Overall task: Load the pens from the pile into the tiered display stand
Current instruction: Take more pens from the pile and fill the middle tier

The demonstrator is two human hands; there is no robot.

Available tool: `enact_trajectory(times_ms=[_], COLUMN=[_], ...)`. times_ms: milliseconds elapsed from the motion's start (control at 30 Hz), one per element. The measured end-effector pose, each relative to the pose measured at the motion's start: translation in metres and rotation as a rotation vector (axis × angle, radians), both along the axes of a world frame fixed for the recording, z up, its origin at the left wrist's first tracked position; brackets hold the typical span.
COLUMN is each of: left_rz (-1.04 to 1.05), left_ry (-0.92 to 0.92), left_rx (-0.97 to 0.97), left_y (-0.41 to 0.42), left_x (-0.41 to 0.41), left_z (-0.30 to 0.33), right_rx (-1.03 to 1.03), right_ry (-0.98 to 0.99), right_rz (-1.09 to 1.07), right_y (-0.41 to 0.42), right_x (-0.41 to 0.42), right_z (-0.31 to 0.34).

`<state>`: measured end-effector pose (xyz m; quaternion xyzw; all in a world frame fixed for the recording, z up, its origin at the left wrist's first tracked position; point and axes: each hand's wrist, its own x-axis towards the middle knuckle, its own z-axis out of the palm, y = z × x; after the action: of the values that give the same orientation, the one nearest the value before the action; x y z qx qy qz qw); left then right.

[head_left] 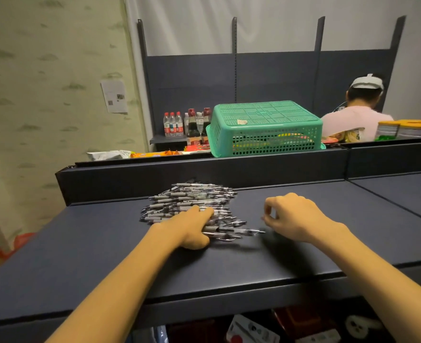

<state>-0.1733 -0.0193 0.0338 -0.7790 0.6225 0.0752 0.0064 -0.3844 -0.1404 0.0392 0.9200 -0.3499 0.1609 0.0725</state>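
Observation:
A pile of clear pens with grey grips (192, 201) lies on the dark blue shelf top (105, 256), near its back wall. My left hand (193, 229) lies on the near side of the pile with its fingers curled round a bundle of pens, whose tips stick out to the right. My right hand (291, 216) hovers just right of the pile, fingers curled and blurred, thumb near the fingertips; I cannot make out anything held in it. No tiered display stand is in view.
A raised dark back wall (204, 172) borders the shelf behind the pile. Beyond it stand an upturned green basket (266, 129), bottles (187, 125) and snack packs. A person in a pink shirt (355, 120) sits at the far right. Goods lie under the shelf.

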Motion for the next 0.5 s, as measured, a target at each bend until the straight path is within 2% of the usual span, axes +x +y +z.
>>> enact_trajectory(times_ms=[133,333,500], left_rz=[-0.017,-0.063,-0.104], left_ry=[-0.209,-0.262,-0.431], left_rx=[-0.182,-0.217,-0.280], left_y=[0.013,0.019,0.015], left_x=[-0.007,-0.007,-0.013], left_z=[-0.009,-0.015,-0.021], right_rx=[0.011,0.012,0.009], right_ry=[-0.002,-0.001,0.003], right_rz=[-0.009,-0.052,-0.076], right_y=[0.006,0.006,0.000], right_x=[-0.008,-0.023,-0.046], right_z=[0.000,-0.001,-0.005])
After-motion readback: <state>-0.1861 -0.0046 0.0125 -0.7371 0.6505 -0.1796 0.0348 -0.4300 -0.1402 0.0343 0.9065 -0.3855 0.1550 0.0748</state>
